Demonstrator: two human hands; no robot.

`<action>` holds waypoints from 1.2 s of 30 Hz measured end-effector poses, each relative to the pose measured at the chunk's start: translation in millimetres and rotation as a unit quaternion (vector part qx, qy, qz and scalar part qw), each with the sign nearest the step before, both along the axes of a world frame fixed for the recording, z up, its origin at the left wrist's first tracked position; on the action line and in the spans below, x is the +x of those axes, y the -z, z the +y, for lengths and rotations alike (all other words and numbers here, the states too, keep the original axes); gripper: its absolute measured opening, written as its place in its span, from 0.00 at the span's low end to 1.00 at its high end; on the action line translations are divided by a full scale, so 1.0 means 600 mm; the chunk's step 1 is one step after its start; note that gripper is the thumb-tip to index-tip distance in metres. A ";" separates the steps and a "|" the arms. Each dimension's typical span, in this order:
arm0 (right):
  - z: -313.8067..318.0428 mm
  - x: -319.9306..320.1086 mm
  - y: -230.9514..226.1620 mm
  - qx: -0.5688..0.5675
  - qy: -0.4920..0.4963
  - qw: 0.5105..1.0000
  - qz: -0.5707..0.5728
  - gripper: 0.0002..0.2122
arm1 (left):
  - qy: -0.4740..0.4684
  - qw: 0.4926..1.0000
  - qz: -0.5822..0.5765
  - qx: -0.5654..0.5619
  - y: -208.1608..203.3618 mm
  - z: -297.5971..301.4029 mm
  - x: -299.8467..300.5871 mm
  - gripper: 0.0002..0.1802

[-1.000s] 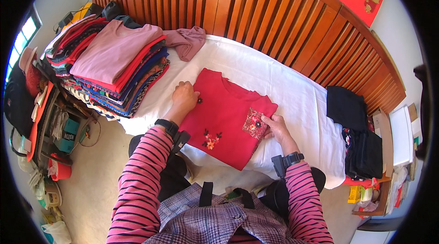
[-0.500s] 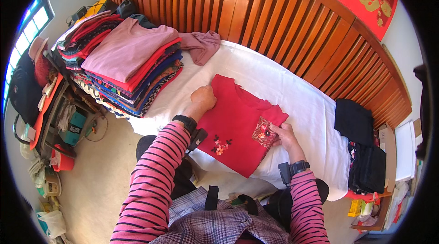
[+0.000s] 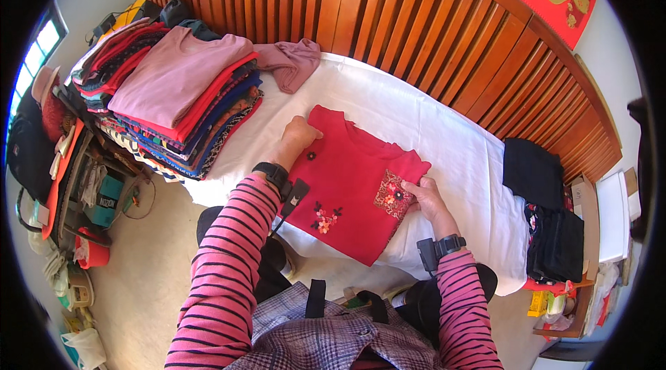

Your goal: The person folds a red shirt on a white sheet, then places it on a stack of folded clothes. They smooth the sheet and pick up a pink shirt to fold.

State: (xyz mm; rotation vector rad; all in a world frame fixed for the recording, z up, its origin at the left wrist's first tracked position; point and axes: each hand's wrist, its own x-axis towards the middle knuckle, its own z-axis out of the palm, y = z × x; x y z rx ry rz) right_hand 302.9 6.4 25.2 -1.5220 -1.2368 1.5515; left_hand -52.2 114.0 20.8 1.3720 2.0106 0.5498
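A red short-sleeved shirt (image 3: 340,182), folded to a compact shape, lies before me on the white sheet, its neckline toward the headboard. Flower embroidery and a patterned patch (image 3: 392,195) decorate its front. My left hand (image 3: 300,138) is closed on the shirt's left edge near the far corner, fingertips partly hidden. At the opposite edge, my right hand (image 3: 430,202) pinches the cloth beside the patch, thumb on top and fingers underneath. The near corner of the shirt reaches the bed's front edge.
A tall pile of folded clothes (image 3: 184,85), a pink top uppermost, stands at the left. Another pink garment (image 3: 290,64) lies beside it. Black folded clothes (image 3: 534,174) sit at the right end. Behind the bed rises a slatted wooden headboard (image 3: 340,9). A cluttered stand (image 3: 76,182) is at far left.
My left hand has shifted slightly outward on the shirt's edge, uncovering a small dark flower. The right hand keeps its pinch. The whole view has shifted a little.
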 end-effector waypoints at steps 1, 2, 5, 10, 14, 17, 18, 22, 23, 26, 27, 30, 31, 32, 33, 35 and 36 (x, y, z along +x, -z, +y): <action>-0.001 0.001 0.001 0.001 -0.004 1.000 0.004 0.20 | 0.016 1.000 0.019 0.004 0.006 0.005 -0.001 0.35; -0.001 0.002 0.001 -0.008 0.002 1.000 0.001 0.20 | 0.031 0.999 0.041 0.008 0.012 0.008 -0.002 0.34; -0.001 0.005 0.001 -0.003 -0.002 1.000 0.005 0.16 | 0.084 0.987 0.109 0.080 0.030 0.007 -0.004 0.29; 0.002 0.007 0.013 -0.003 -0.008 1.000 0.011 0.16 | 0.097 0.986 0.078 0.107 0.042 0.000 -0.017 0.22; 0.005 0.002 0.029 0.011 0.027 1.000 -0.010 0.15 | 0.059 0.995 0.044 0.066 0.045 0.006 -0.015 0.22; 0.009 0.000 0.030 0.007 0.020 1.000 -0.011 0.15 | 0.074 0.994 0.018 0.080 0.043 0.003 -0.016 0.24; 0.010 0.000 0.027 -0.003 0.023 1.000 -0.016 0.15 | 0.087 0.992 0.016 0.092 0.041 0.001 -0.019 0.24; 0.009 -0.002 0.013 0.011 0.008 0.999 -0.030 0.14 | 0.119 0.983 -0.023 0.137 0.025 -0.021 -0.030 0.23; 0.008 -0.003 0.007 0.033 0.000 0.998 -0.047 0.14 | 0.118 0.981 -0.047 0.149 0.019 -0.029 -0.034 0.23; -0.003 -0.002 -0.021 0.030 -0.006 0.996 -0.081 0.12 | 0.130 0.968 -0.113 0.184 -0.007 -0.055 -0.046 0.20; -0.008 -0.003 -0.032 0.065 -0.005 0.996 -0.065 0.12 | 0.136 0.961 -0.135 0.198 -0.020 -0.061 -0.049 0.20; -0.020 -0.002 -0.085 0.079 -0.036 0.995 -0.047 0.10 | 0.195 0.928 -0.245 0.202 -0.067 -0.076 -0.059 0.18; -0.024 -0.004 -0.103 0.093 -0.048 0.994 -0.041 0.11 | 0.206 0.919 -0.261 0.210 -0.084 -0.084 -0.062 0.19; -0.028 -0.009 -0.119 0.111 -0.052 0.991 -0.049 0.11 | 0.210 0.912 -0.291 0.200 -0.102 -0.092 -0.066 0.19; -0.032 -0.015 -0.136 0.126 -0.060 0.989 -0.043 0.11 | 0.223 0.895 -0.332 0.198 -0.119 -0.100 -0.070 0.19; -0.038 -0.027 -0.168 0.141 -0.072 0.986 -0.048 0.11 | 0.209 0.894 -0.350 0.187 -0.156 -0.113 -0.079 0.20; -0.040 -0.033 -0.185 0.162 -0.080 0.982 -0.048 0.11 | 0.200 0.891 -0.369 0.174 -0.174 -0.121 -0.084 0.20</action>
